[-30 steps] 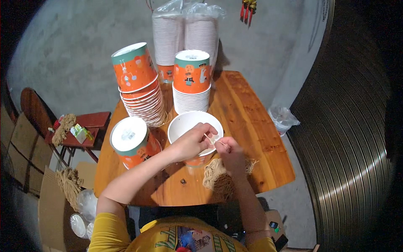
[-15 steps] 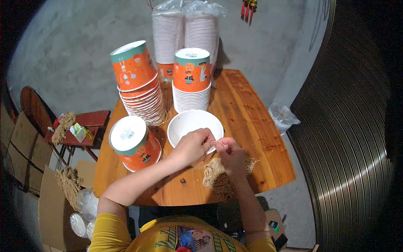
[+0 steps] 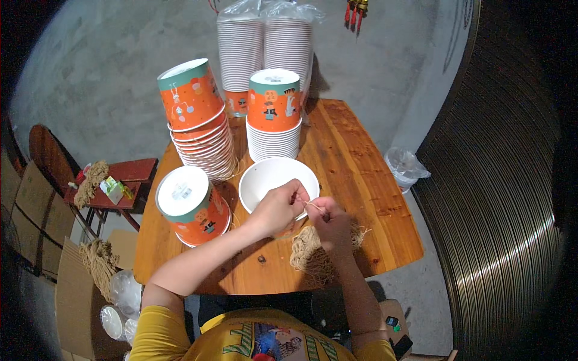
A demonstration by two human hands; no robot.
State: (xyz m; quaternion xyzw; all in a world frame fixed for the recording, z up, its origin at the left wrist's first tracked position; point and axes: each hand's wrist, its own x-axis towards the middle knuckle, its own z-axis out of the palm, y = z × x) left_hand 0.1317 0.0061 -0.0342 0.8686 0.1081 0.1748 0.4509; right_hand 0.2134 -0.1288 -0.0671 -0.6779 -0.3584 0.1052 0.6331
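A thin beige string runs between my two hands at the near right rim of a white-lined paper tub, which stands mouth up. My left hand reaches across the tub's near side, its fingers pinched on the string at the rim. Just to its right, my right hand is closed on the same string between thumb and fingers. A loose bundle of beige strings lies on the table below and partly behind my right hand. The exact spot where the string meets the tub is hidden by my fingers.
On the wooden table, an upturned orange tub stands left. Behind are a leaning stack of tubs with strings, another stack and plastic-wrapped stacks. A red bench stands left, a ribbed shutter right.
My fingers have shifted slightly at the tub's rim, and more of the string shows between them. Otherwise the things on the table stay put.
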